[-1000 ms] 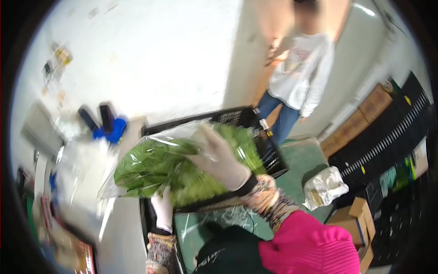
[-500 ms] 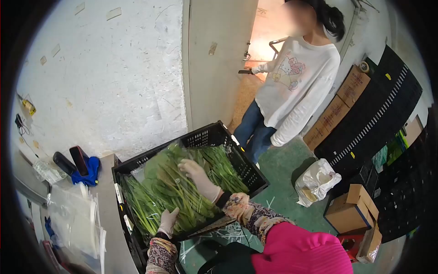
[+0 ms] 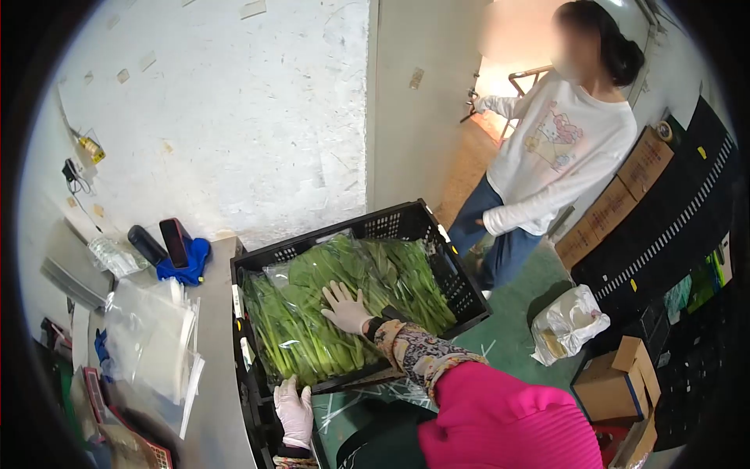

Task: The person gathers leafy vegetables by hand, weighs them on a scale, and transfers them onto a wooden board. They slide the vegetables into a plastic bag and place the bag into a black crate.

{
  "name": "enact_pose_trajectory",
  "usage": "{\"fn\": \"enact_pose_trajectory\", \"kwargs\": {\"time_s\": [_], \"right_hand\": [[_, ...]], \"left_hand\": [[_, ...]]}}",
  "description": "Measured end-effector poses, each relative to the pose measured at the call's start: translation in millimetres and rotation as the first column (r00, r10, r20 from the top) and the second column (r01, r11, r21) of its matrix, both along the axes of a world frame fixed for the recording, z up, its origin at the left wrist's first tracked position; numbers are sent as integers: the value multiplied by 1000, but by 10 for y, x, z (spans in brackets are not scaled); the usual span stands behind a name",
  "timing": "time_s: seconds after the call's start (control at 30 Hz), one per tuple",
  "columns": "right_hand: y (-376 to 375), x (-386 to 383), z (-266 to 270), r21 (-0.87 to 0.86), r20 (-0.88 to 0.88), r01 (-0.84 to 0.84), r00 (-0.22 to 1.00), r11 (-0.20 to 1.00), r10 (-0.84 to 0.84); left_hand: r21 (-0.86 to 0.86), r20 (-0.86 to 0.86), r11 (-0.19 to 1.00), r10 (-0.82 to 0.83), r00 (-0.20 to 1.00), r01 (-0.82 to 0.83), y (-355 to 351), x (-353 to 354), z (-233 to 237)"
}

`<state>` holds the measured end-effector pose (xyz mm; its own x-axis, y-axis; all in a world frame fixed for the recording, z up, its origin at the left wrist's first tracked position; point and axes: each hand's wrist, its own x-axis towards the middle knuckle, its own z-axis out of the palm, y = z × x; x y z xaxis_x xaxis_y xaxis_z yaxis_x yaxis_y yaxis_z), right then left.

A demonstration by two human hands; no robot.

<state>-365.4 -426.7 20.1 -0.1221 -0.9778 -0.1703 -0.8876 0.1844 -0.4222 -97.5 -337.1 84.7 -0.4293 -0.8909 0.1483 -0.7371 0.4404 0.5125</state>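
Note:
A black plastic crate point(image 3: 391, 225) holds several clear bags of leafy greens point(image 3: 320, 273), laid side by side with their stems toward me. My right hand point(image 3: 346, 309), in a pale glove, rests with fingers spread on top of the middle bag. Also gloved, my left hand point(image 3: 294, 414) is at the crate's near left corner, its fingers extended up to the rim beside the stem ends. Neither hand grips anything.
A metal table point(image 3: 223, 336) at left bears clear plastic bags point(image 3: 152, 324), a phone point(image 3: 174, 242) and a blue cloth point(image 3: 191, 266). Another person point(image 3: 562, 148) stands at the door beyond the crate. A white bag point(image 3: 569, 322) and an open cardboard box point(image 3: 613, 379) sit on the floor at right.
My left hand has moved off the bag's stems down to the crate's near corner. My right hand now lies flat on the greens. The other person's hand is nearer the door handle.

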Motion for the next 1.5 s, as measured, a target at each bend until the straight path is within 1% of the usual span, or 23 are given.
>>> {"fn": "enact_pose_trajectory", "kwargs": {"time_s": [0.03, 0.13, 0.27, 0.33, 0.4, 0.5, 0.53, 0.6, 0.7, 0.83, 0.9, 1.03, 1.1, 1.13, 1.2, 1.23, 1.27, 1.3, 1.33, 1.37, 1.4, 1.47, 1.5], "right_hand": [[18, 25, 56, -25, 9, 27, 1000, 999, -26], [130, 36, 300, -105, 55, 82, 996, 991, -76], [438, -10, 387, -272, 130, 21, 991, 962, 15], [677, -76, 648, -222, -33, -123, 992, 967, 119], [946, -91, 690, -317, 32, -100, 993, 943, 116], [1238, -125, 654, -303, 75, -120, 986, 945, 150], [1303, -122, 625, -241, 13, -148, 988, 959, 156], [1411, -153, 516, -166, -93, -240, 969, 956, 228], [1478, -100, 507, -123, -162, -233, 964, 965, 212], [1468, -55, 416, -244, -170, -290, 952, 926, 253], [1467, -37, 429, -221, -88, -184, 982, 958, 168], [1454, -13, 330, -229, -98, -196, 979, 954, 177], [1452, 22, 399, -206, -109, -132, 988, 970, 111], [1412, -2, 405, -76, -158, -154, 977, 985, 141], [1459, -113, 359, -261, -212, -275, 951, 925, 223], [1458, -145, 553, -39, -213, -318, 929, 947, 303], [1480, -185, 609, -25, -208, -288, 938, 957, 277], [1478, -209, 576, -130, -216, -332, 929, 934, 300], [1525, -100, 855, -223, -285, -385, 904, 895, 318], [1533, -79, 811, -275, 122, -160, 972, 948, 200], [1466, -102, 530, -261, 413, 52, 909, 964, 62], [1372, -84, 530, -340, 470, 54, 874, 939, 120], [1303, -4, 562, -344, 475, -33, 856, 938, 204]], "left_hand": [[-64, 127, 994, -84, 988, 93, 15, 74, -66], [-194, 169, 970, -117, 979, 149, 55, 125, -180], [-170, 221, 969, -137, 966, 177, 27, 144, -204], [-123, 208, 978, -140, 968, 168, 25, 134, -183], [-122, 307, 977, -130, 943, 174, 19, 141, -196], [-205, 324, 958, -125, 938, 198, -5, 140, -237], [-264, 348, 941, -112, 931, 212, -12, 137, -221], [-246, 345, 946, -118, 931, 211, -18, 129, -227], [-261, 363, 942, -106, 926, 210, -16, 129, -210], [-258, 370, 945, -96, 924, 202, -50, 152, -285], [-168, 337, 971, -106, 936, 171, -84, 160, -357], [-237, 346, 952, -102, 933, 192, -79, 127, -239], [-211, 269, 960, -123, 955, 183, -90, 130, -261], [-193, 240, 962, -144, 960, 193, -126, 100, -257], [-220, 168, 956, -159, 973, 194, -80, -28, -53], [-171, 170, 972, -130, 977, 160, -77, -112, 69], [-179, 72, 975, -121, 990, 132, -63, -87, 2], [-155, -50, 985, -87, 995, 79, 12, -50, 73], [-118, -84, 993, -24, 996, 14, 108, 19, 62], [-76, -251, 995, 36, 967, -57, 227, 129, -16], [-64, -239, 989, 112, 965, -131, 376, 237, 29], [-2, -330, 967, 240, 913, -255, 614, 398, -30], [37, -348, 933, 348, 870, -358, 767, 519, -157]]}}
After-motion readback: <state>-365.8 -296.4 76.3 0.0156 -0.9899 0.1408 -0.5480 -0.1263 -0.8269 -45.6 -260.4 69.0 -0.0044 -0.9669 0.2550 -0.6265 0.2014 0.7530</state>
